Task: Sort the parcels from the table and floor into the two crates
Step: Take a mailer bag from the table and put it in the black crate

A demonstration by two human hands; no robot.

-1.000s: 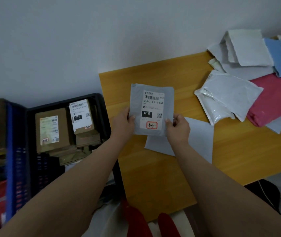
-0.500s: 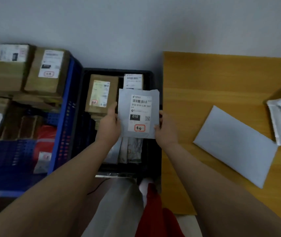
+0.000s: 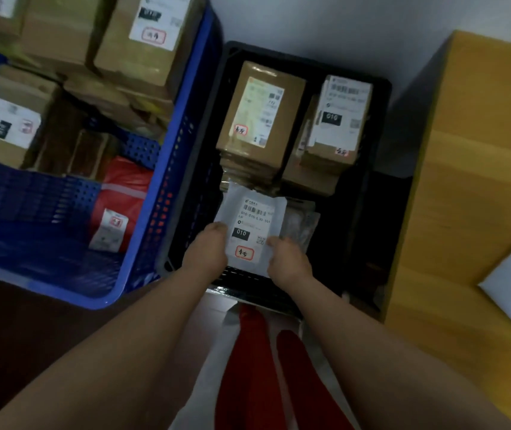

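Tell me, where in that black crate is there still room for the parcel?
Room shows in the black crate along its dark right side, between the box stacks and the near wall. The far half is crowded with stacks. Both hands hold the grey parcel over the near-left part.

Two crates sit side by side on the floor. The right crate (image 3: 381, 88) is the landmark. Inside it, at the far end, stand two stacks of boxes (image 3: 260, 113), one left and one right (image 3: 338, 119). Nearer the viewer, over its near half, a flat mailer (image 3: 251, 225) is held by the left hand (image 3: 207, 252) and the right hand (image 3: 285, 262). The left crate (image 3: 167, 187) touches its left side, filled with parcels. A table (image 3: 471, 169) stands to its right.
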